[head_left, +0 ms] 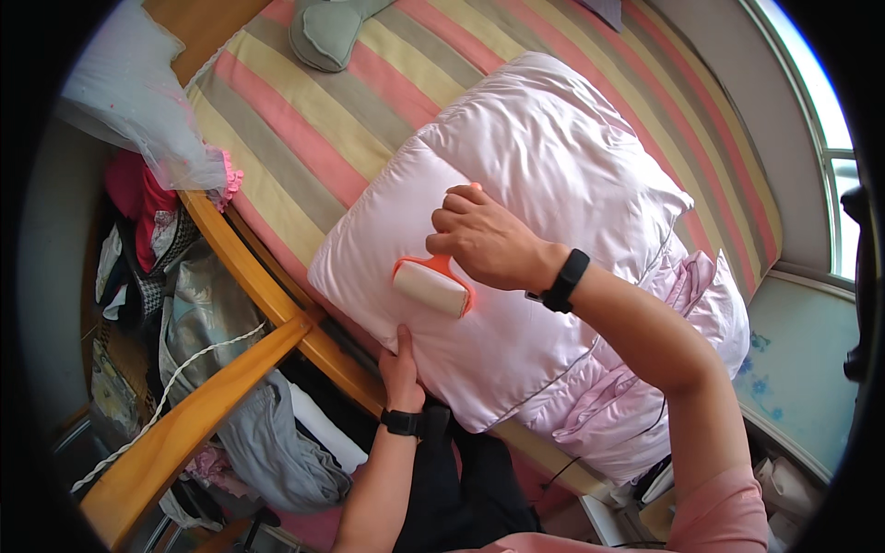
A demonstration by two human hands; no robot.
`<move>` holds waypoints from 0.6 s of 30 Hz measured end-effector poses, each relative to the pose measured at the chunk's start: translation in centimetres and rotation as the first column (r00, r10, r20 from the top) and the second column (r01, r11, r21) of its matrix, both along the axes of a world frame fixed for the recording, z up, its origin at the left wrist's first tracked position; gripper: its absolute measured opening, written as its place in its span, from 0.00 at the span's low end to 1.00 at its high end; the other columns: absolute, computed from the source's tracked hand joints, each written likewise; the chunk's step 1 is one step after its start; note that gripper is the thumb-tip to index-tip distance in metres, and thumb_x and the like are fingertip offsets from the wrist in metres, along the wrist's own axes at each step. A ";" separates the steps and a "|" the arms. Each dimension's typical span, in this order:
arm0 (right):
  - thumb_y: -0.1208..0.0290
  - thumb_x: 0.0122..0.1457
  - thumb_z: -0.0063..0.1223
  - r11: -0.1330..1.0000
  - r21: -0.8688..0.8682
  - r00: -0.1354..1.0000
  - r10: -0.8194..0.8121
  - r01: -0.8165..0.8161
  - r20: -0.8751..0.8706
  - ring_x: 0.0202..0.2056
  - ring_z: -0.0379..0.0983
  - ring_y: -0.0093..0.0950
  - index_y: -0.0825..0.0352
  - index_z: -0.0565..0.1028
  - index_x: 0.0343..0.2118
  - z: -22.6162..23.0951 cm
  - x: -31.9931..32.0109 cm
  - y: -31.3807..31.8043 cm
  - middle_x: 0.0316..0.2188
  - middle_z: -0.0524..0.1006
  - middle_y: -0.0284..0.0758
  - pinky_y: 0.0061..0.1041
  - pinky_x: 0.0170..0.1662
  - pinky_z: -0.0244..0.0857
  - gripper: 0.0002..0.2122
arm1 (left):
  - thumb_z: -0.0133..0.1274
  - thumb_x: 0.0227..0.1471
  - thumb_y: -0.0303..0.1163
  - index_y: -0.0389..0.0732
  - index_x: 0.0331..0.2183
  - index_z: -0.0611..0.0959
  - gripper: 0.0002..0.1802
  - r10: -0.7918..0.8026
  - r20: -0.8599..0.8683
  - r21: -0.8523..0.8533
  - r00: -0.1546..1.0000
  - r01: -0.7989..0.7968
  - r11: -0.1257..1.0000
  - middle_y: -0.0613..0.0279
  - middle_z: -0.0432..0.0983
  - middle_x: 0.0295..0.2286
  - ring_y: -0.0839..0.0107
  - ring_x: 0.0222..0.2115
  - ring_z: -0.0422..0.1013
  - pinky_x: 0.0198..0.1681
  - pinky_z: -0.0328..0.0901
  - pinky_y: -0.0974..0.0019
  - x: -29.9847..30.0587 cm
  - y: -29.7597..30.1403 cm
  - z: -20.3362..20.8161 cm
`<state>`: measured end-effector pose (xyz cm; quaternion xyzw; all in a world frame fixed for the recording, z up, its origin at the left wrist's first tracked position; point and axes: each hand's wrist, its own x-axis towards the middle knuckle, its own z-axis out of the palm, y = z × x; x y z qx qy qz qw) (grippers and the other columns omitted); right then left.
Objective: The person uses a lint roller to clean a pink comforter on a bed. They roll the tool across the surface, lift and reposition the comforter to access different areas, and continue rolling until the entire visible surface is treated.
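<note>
A folded, shiny pale pink quilt [544, 138] lies puffed up across the striped bed. My right hand [493, 238] is closed round the orange handle of a lint roller [428, 289], whose white cylinder rests on the quilt's upper face near its left corner. At the quilt's near left edge, my left hand [401, 378] has its thumb on top of the fabric, while its fingers are tucked out of sight under the edge. Each wrist wears a black band.
The bed [304, 138] has a wooden side rail [249, 258]; a wooden post [198, 415] with a white cord [175, 387] stands at left. Clothes [277, 452] crowd the shelves below. A grey-green cushion [323, 37] lies at the far side, white netting [138, 101] at upper left.
</note>
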<state>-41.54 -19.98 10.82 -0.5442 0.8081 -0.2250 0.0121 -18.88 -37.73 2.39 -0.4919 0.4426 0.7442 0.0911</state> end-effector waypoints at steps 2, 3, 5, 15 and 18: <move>0.75 0.55 0.49 0.999 0.011 0.999 -0.030 0.030 0.021 0.40 0.68 0.32 0.59 0.76 0.28 -1.9 -0.9 0.6 0.29 0.70 0.32 0.32 0.52 0.60 0.04 | 0.54 0.67 0.39 0.29 0.56 0.74 0.25 0.051 -0.021 -0.113 0.998 -0.053 0.992 0.57 0.77 0.49 0.67 0.48 0.72 0.54 0.66 0.64 0.8 0.4 -0.9; 0.75 0.55 0.49 0.988 0.111 0.994 -0.111 0.109 0.012 0.41 0.69 0.32 0.59 0.76 0.29 -2.3 -2.0 3.0 0.29 0.70 0.32 0.33 0.51 0.60 0.04 | 0.53 0.67 0.39 0.29 0.55 0.75 0.24 0.052 -0.019 -0.155 0.998 -0.054 0.986 0.57 0.78 0.47 0.68 0.46 0.72 0.53 0.67 0.64 1.0 0.5 -1.4; 0.72 0.54 0.50 0.957 0.155 0.969 -0.242 0.246 -0.047 0.42 0.69 0.34 0.60 0.77 0.33 -2.2 -6.4 10.1 0.31 0.71 0.34 0.34 0.51 0.59 0.05 | 0.51 0.68 0.37 0.29 0.50 0.77 0.19 0.099 -0.097 -0.192 0.990 -0.116 0.975 0.60 0.78 0.41 0.71 0.40 0.72 0.48 0.67 0.65 1.5 0.4 -2.6; 0.82 0.55 0.48 0.523 0.033 0.453 -0.704 0.852 -0.547 0.49 0.71 0.40 0.60 0.80 0.42 3.6 -8.9 29.2 0.41 0.78 0.37 0.39 0.55 0.61 0.14 | 0.59 0.61 0.40 0.34 0.60 0.70 0.32 -0.292 -0.067 -0.886 0.954 0.078 0.457 0.44 0.65 0.59 0.54 0.59 0.62 0.62 0.56 0.52 1.5 3.1 2.3; 0.82 0.52 0.47 0.871 0.044 0.870 -0.484 0.489 -0.088 0.47 0.69 0.42 0.64 0.79 0.39 3.4 -4.4 19.1 0.40 0.77 0.37 0.39 0.52 0.60 0.13 | 0.63 0.54 0.43 0.44 0.67 0.65 0.44 -0.823 0.356 -0.901 0.442 0.395 -0.178 0.42 0.52 0.67 0.46 0.69 0.47 0.69 0.44 0.40 3.7 6.0 5.9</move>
